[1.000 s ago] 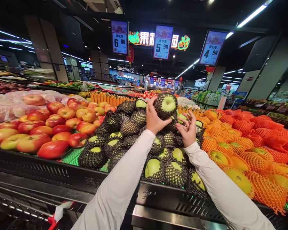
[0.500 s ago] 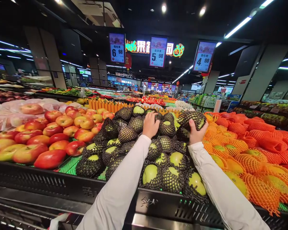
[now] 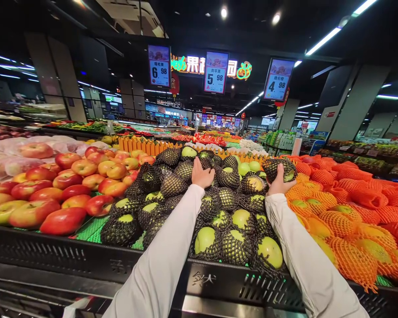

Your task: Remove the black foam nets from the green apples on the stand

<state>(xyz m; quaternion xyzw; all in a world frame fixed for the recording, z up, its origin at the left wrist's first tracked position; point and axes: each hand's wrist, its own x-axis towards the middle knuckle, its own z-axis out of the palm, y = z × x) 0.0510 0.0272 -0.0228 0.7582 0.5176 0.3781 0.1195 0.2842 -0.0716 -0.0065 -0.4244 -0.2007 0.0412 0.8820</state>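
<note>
My right hand [image 3: 279, 183] grips a green apple in a black foam net [image 3: 280, 169], raised at the right edge of the pile. The fingers are mostly hidden behind this apple. Over the middle of the pile is my left hand [image 3: 202, 176], with the fingers I can see apart and nothing held; whether it touches the netted apples beneath, I cannot tell. Around both hands lie many green apples in black nets [image 3: 240, 219], heaped in a black slotted crate [image 3: 219, 279]. Several green apples without visible nets [image 3: 244, 168] show at the back, left of my right hand.
Red and yellow apples [image 3: 66, 180] fill the left side. Oranges in orange nets [image 3: 353, 260] and fruit in red nets [image 3: 361, 194] lie to the right. An orange picket-style divider [image 3: 142, 145] runs behind the apples. Price signs [image 3: 215, 73] hang overhead.
My right hand has moved right with the netted apple, uncovering apples behind it. My left hand has shifted slightly left and lower, its fingers changing pose. The view has shifted slightly.
</note>
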